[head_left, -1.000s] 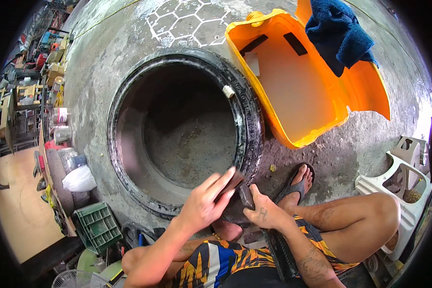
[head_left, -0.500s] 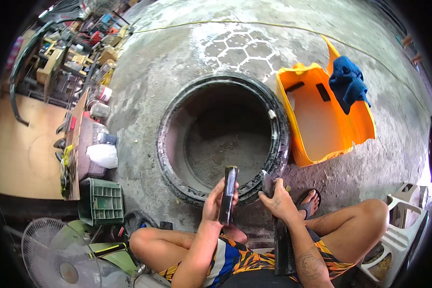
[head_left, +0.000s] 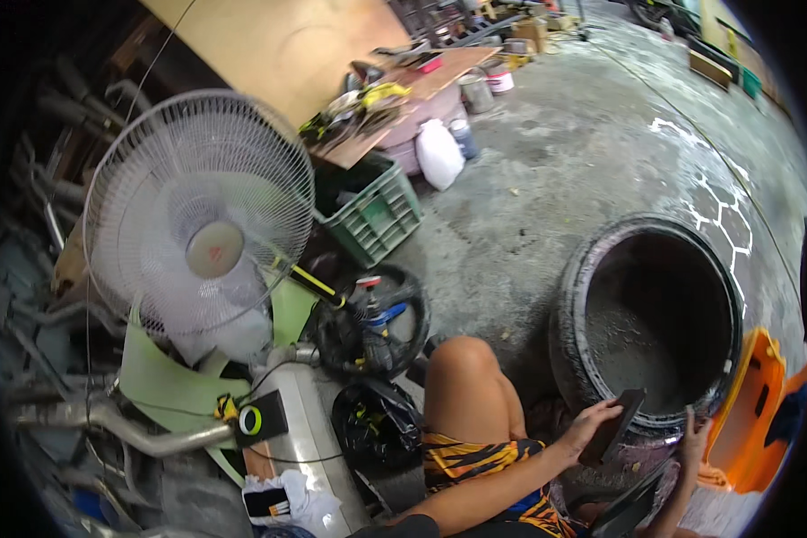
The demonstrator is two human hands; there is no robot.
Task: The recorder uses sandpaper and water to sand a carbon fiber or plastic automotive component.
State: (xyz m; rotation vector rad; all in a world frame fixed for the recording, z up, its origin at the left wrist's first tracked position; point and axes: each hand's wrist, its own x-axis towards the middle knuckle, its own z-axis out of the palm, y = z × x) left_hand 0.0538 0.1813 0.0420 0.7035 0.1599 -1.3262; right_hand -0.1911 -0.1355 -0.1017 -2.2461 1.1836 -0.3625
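Note:
My left hand grips a dark rectangular bar, held tilted at the near rim of a black wheel-like drum. The drum has a wide open top and dusty grey insides. My right hand is upright by the drum's near right rim, fingers bent. What lies within those fingers is too small and blurred to make out. Below, between my forearms, rests a long dark piece, partly cut off by the lower edge.
Right of the drum stands a cut orange plastic container with a dark blue cloth on it. A large fan, a green crate, a steering wheel and a silver muffler crowd my left. A cord crosses the concrete floor.
My view has swung left, so the drum and both hands now appear farther right. The bar in my left hand is still held; the grey flat piece in my right hand no longer shows clearly.

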